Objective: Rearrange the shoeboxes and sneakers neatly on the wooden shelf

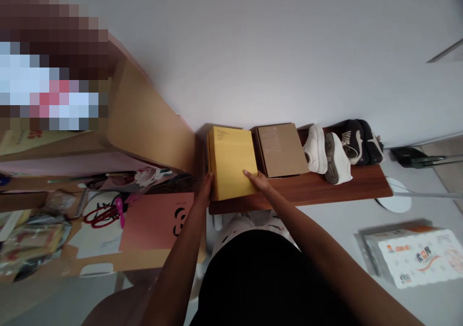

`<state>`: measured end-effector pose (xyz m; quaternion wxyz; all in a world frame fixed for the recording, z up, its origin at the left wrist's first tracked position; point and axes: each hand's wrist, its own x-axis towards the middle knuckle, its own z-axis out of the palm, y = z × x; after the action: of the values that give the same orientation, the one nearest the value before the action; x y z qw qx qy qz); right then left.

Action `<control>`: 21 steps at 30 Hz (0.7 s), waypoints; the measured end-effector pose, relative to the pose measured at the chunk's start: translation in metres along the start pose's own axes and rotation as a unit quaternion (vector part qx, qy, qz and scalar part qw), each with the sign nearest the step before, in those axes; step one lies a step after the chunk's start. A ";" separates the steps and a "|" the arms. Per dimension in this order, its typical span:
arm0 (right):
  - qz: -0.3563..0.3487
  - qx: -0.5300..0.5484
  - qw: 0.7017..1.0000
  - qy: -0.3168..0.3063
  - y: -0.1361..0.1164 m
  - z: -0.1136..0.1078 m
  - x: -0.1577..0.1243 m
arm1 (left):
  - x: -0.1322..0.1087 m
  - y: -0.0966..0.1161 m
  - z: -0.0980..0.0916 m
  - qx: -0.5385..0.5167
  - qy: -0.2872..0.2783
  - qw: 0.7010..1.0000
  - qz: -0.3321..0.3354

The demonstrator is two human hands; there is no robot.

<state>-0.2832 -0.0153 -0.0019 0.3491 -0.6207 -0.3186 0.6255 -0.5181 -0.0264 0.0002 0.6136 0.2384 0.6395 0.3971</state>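
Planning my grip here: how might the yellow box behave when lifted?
The yellow box is probably stiff: its edges look straight and corners square. Its flat faces make rolling unlikely. Its smooth-looking surface might slip a little between the left hand and right hand. Weight is hard to judge with the inside hidden.

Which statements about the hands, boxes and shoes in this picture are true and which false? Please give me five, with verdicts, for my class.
1. The left hand and the right hand are both on the yellow box. True.
2. The white shoes are between the brown box and the black shoes. True.
3. The brown box is left of the yellow box. False: it is on the right.
4. The right hand holds a white shoe. False: it is on the yellow box.
5. The brown box rests on the wooden bench. True.
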 end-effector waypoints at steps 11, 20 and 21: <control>-0.055 -0.064 0.996 0.028 0.024 0.012 0.003 | -0.028 0.013 -0.001 -0.065 -0.022 0.997 -0.024; -0.051 -0.017 0.997 -0.062 0.003 0.031 -0.027 | -0.026 0.018 0.018 0.034 0.037 0.998 0.024; -0.049 0.000 0.996 -0.081 -0.001 0.033 -0.032 | -0.026 0.019 0.020 0.042 0.034 0.998 0.024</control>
<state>-0.3164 -0.0401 0.0175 0.3523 -0.5521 -0.3760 0.6555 -0.4990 -0.0325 0.0320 0.5708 0.2657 0.6706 0.3923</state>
